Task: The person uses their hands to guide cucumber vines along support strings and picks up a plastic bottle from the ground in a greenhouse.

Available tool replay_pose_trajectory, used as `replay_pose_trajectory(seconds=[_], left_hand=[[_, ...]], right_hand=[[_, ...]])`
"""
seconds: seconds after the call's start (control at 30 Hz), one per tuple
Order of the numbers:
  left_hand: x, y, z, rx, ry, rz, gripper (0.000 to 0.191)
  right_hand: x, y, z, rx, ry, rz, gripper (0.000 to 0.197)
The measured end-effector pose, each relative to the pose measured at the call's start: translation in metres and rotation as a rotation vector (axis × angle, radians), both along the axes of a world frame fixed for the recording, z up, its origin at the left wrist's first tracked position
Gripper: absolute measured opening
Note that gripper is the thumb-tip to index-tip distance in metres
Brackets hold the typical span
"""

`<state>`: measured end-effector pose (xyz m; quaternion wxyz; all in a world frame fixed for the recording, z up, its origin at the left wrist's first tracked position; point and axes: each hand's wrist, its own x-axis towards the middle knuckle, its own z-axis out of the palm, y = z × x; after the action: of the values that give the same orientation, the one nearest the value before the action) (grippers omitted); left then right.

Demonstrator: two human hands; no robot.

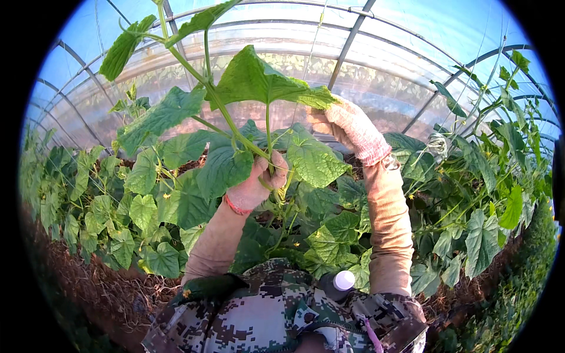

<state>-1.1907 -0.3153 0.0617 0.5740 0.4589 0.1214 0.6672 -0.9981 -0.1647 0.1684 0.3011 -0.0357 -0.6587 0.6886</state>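
Note:
My left hand (260, 178), in a pale knit glove with a red cuff edge, grips the green stem of a cucumber vine (225, 112). The vine slants up to the left and carries broad leaves. Raised to the right, my right hand (351, 125) wears a similar glove. Its fingers lie beside and partly behind the edge of a large cucumber leaf (265, 84); their tips are hard to make out, so whether they hold anything is unclear. A thin hanging string (314, 42) drops behind that leaf.
A dark green cucumber (214, 287) and a dark bottle with a white cap (344, 280) rest against my camouflage jacket (256, 317). Cucumber plants (145, 220) spread on both sides. Metal greenhouse hoops (353, 39) and plastic film stand beyond. A string bundle (437, 144) hangs at right.

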Motion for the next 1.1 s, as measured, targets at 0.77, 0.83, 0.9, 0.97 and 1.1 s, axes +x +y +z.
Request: replay_pose_trajectory(seconds=[0.77,0.83,0.9,0.97,1.1], left_hand=[[0.024,0.055,0.027,-0.352,-0.089,0.25,0.026],[0.036,0.053,0.038,-0.365,-0.097,0.26,0.026],[0.044,0.05,0.048,-0.381,-0.142,0.253,0.025],[0.044,0.051,0.048,-0.283,-0.153,0.165,0.031],[0.037,0.048,0.041,-0.172,-0.123,0.073,0.028]], right_hand=[[-0.046,-0.075,0.048,0.074,0.197,0.187,0.047],[-0.049,-0.07,0.062,0.409,0.025,-0.049,0.048],[-0.047,-0.055,0.067,0.531,-0.018,-0.13,0.047],[-0.039,-0.041,0.068,0.753,-0.052,-0.28,0.049],[-0.032,-0.046,0.067,1.236,-0.187,-0.849,0.05]])
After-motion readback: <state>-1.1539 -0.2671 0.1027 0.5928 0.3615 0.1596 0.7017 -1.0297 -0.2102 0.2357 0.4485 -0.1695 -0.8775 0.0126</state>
